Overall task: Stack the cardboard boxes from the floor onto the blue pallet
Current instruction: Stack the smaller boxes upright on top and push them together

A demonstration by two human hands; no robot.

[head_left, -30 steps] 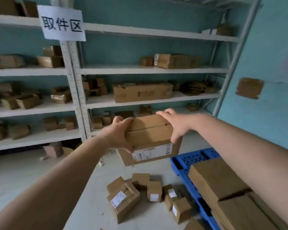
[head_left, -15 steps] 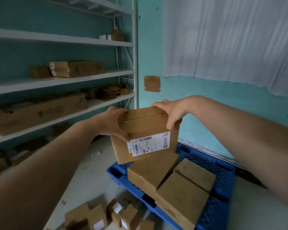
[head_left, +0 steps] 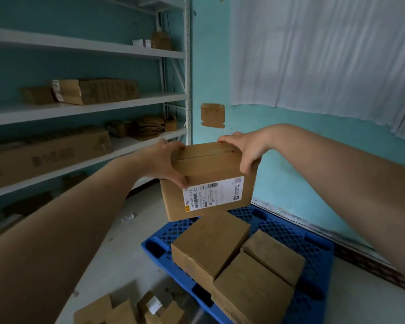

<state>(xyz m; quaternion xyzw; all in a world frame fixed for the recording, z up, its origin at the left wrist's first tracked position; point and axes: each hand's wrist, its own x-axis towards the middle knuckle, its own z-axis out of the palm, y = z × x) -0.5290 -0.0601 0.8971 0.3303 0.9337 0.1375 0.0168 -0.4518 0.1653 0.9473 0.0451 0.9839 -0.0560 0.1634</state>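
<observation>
I hold a cardboard box [head_left: 211,181] with a white shipping label in the air, above the far left part of the blue pallet [head_left: 311,246]. My left hand [head_left: 164,162] grips its left top edge, thumb down the front. My right hand [head_left: 246,150] grips its right top corner, fingers curled over the edge. Three cardboard boxes lie on the pallet: one large box [head_left: 211,242] right under the held box, another large box [head_left: 250,293] nearer me, and a flatter box [head_left: 274,256] to the right.
Several small boxes [head_left: 126,309] lie on the grey floor at the bottom left. White shelving [head_left: 84,108] loaded with cartons fills the left side. A turquoise wall [head_left: 290,174] with a white curtain stands behind the pallet.
My view has swung right from the shelves and floor pile to the pallet. Both hands have carried the box along, and it now hangs over the pallet's far left boxes.
</observation>
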